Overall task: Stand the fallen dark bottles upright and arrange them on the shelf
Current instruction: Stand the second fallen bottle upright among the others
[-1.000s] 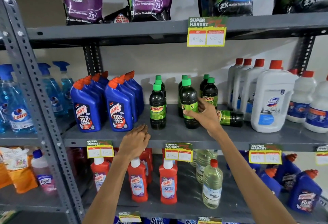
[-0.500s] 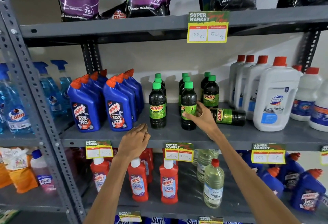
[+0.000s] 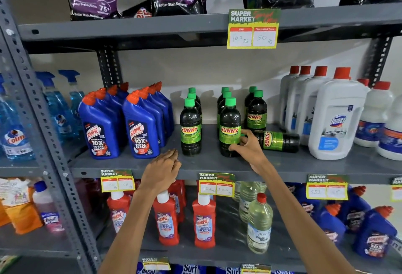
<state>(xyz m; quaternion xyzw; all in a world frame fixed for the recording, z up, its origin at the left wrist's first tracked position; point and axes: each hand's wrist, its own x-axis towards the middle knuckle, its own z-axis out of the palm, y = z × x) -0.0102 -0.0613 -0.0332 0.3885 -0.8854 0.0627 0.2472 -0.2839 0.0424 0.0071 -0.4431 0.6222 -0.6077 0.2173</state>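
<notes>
While my right hand (image 3: 247, 146) rests with loose fingers against the lower right side of the front middle bottle (image 3: 230, 127), apparently steadying rather than gripping it, most of the job looks done: 3 rows of dark bottles stand upright on the shelf (image 3: 217, 165). 1 fallen bottle (image 3: 277, 141) lies on its side just right of my fingers, near the white jugs (image 3: 336, 119). My left hand (image 3: 163, 170) lies empty on the shelf's near edge.
</notes>
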